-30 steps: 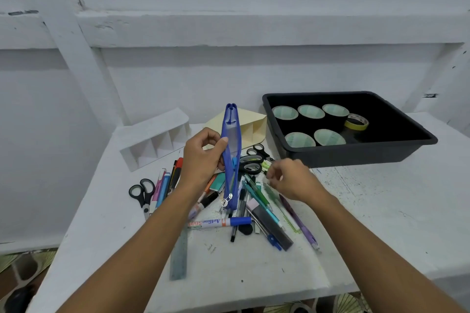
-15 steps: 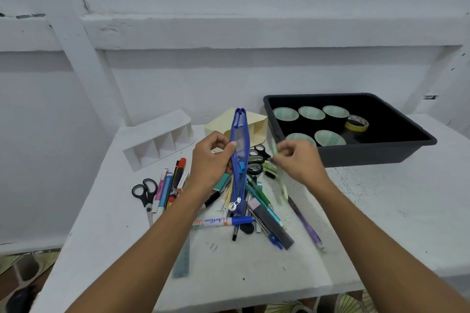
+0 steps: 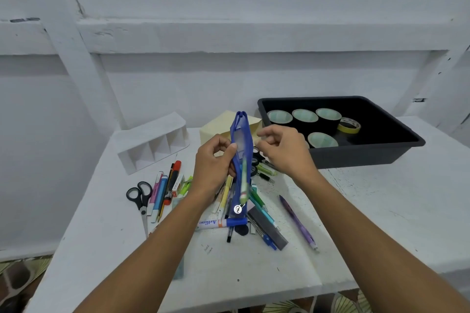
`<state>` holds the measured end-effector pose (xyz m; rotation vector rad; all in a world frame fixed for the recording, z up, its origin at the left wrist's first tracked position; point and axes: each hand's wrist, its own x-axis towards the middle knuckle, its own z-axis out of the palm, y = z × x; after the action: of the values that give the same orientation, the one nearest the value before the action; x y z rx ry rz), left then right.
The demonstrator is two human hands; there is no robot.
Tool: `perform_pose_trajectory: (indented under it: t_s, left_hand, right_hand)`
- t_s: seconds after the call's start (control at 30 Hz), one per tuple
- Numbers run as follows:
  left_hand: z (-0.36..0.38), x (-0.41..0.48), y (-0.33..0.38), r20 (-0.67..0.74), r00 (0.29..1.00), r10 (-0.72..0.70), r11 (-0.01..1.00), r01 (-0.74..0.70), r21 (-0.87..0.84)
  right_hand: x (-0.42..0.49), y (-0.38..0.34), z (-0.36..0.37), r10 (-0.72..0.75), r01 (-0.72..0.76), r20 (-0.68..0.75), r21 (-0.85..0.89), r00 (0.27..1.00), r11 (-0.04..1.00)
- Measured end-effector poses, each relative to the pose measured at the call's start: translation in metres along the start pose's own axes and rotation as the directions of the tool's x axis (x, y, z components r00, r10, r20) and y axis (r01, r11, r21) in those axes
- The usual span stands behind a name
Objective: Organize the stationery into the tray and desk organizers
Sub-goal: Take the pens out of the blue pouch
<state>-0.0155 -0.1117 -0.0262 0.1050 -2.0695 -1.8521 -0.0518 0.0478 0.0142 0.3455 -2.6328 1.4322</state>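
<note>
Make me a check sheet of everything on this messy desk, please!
Surface: white table, scuffed.
Job's things: blue pencil pouch held upright; black tray holding tape rolls; white organizer and cream organizer behind.
Clutter: pens and markers piled; scissors at left; purple pen apart.
Hands: left hand grips the pouch; right hand beside it, fingers curled.
Cables: nothing seen.
Surroundings: white wall.

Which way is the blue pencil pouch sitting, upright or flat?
Upright. The blue pencil pouch stands on end above the pen pile, pinched by the left hand; a green pen shows inside.
</note>
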Motion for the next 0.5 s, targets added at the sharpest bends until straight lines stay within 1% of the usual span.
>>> perform_pose_trajectory:
  t_s: [0.07,0.13,0.17,0.27,0.3,0.33,0.37,0.4,0.43,0.5]
  left_hand:
    - [0.001,0.000,-0.002,-0.001,1.000,-0.007,1.000,0.007,0.011]
    - [0.003,0.000,-0.004,-0.004,1.000,-0.019,1.000,0.019,0.009]
    - [0.004,0.000,-0.004,-0.008,1.000,-0.022,1.000,0.022,0.006]
    - [0.008,0.000,-0.003,-0.011,0.999,-0.033,0.999,0.033,-0.001]
    - [0.009,0.000,-0.003,-0.011,0.999,-0.036,0.999,0.036,0.001]
    - [0.009,0.001,-0.003,-0.010,0.999,-0.035,0.999,0.035,0.005]
    - [0.009,0.002,-0.003,-0.011,0.999,-0.032,0.999,0.032,0.013]
    - [0.009,0.002,-0.003,-0.012,1.000,-0.027,0.999,0.027,0.024]
    - [0.010,0.003,-0.004,-0.013,1.000,-0.020,0.999,0.020,0.035]
    - [0.011,0.003,-0.003,-0.012,1.000,-0.009,0.999,0.009,0.041]
  right_hand:
    - [-0.004,0.013,-0.002,0.041,-0.042,0.014,0.029,0.999,0.999]
    - [-0.009,0.025,-0.004,0.079,-0.082,0.064,0.041,0.995,0.996]
    - [-0.013,0.032,-0.004,0.090,-0.092,0.095,0.024,0.991,0.995]
    - [-0.022,0.046,-0.007,0.105,-0.086,0.139,-0.141,0.985,0.986]
    - [-0.025,0.048,-0.008,0.117,-0.095,0.155,-0.143,0.981,0.985]
    - [-0.029,0.047,-0.010,0.111,-0.096,0.179,-0.091,0.978,0.991]
    - [-0.033,0.044,-0.012,0.075,-0.075,0.207,-0.011,0.975,0.997]
    - [-0.037,0.040,-0.014,-0.003,-0.010,0.230,0.056,0.973,0.998]
    - [-0.040,0.034,-0.015,-0.095,0.073,0.265,0.092,0.959,0.993]
    - [-0.047,0.022,-0.016,-0.228,0.206,0.368,0.098,0.902,0.974]
